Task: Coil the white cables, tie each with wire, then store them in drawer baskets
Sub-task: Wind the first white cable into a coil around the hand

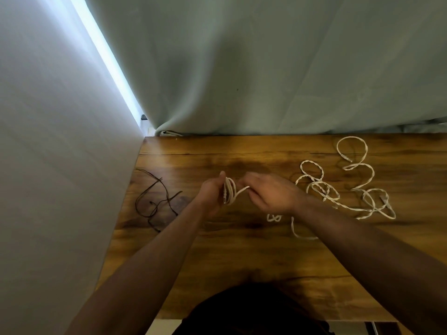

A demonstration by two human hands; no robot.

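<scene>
My left hand [211, 193] grips a small coil of white cable [229, 193] upright above the middle of the wooden table [242, 257]. A strand of the same cable runs from the coil to my right hand [268, 193], which pinches it just right of the coil. The cable's loose length [297, 232] trails under my right wrist toward the table's front. A second white cable [358, 187] lies in loose loops at the table's right. Several thin dark tie wires [154, 201] lie tangled at the table's left.
A grey-green curtain [266, 68] hangs behind the table's far edge. A pale wall [48, 141] runs along the left side, close to the table's left edge. My dark-clothed torso [246, 310] is at the near edge.
</scene>
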